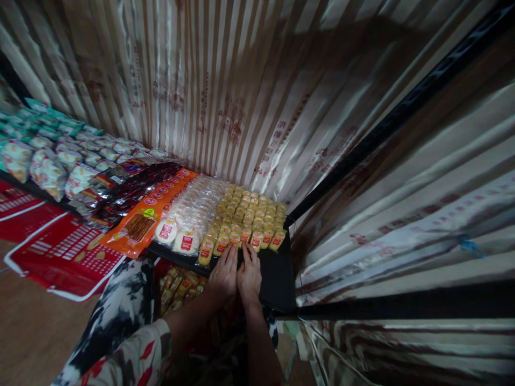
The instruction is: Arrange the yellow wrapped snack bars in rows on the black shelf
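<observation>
My left hand [223, 276] and my right hand [249, 275] lie side by side, palms down, on the bare front part of a black shelf [277, 273]. Their fingertips touch the front row of small yellow snack packets [245, 217], which are laid in several neat rows toward the back. Neither hand grips a packet; the fingers are stretched flat and close together. To the left of the yellow packets lie rows of clear packets with white round cakes [193, 212].
Orange snack bags [155, 212], dark packets [132, 185] and white-and-green packets [52, 155] fill the shelf leftward. Red cartons [60, 252] lie on the floor at left. Striped shiny sheeting [241, 96] walls the back and right. More yellow packets [179, 287] sit below the shelf.
</observation>
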A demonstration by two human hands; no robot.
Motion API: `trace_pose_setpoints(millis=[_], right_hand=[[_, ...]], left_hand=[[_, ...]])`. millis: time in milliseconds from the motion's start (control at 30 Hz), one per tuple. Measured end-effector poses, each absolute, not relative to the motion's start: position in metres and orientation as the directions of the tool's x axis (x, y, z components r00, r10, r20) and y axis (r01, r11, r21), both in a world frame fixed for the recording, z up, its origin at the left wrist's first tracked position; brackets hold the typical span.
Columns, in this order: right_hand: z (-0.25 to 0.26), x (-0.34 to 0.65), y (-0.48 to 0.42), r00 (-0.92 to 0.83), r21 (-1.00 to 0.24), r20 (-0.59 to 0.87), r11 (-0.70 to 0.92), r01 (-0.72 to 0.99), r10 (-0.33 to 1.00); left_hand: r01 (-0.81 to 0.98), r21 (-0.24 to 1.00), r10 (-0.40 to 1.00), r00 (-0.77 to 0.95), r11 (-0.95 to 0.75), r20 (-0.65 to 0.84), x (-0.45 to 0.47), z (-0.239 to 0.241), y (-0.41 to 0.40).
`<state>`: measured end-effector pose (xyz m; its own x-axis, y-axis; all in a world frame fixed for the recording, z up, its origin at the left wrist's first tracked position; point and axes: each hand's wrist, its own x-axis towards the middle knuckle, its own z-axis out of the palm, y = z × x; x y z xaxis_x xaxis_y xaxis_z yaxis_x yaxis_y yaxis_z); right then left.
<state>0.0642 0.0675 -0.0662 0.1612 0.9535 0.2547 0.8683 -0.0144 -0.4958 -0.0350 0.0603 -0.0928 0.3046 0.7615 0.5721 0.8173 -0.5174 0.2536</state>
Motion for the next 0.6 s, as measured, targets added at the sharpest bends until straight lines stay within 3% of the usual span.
trace_pose_setpoints(millis=[400, 600], right_hand=[[-0.0681, 0.0644, 0.0682, 0.11, -0.464, 0.256, 0.022, 0.885, 0.96], [-0.0676, 0.0654, 0.0687, 0.084, -0.464, 0.248, 0.042, 0.885, 0.965]], left_hand=[[0.821, 0.226, 0.742, 0.311, -0.524, 0.594, -0.034, -0.1006, 0.0633], [0.82, 0.227, 0.771, 0.348, -0.526, 0.533, -0.0332, -0.0974, 0.0646]])
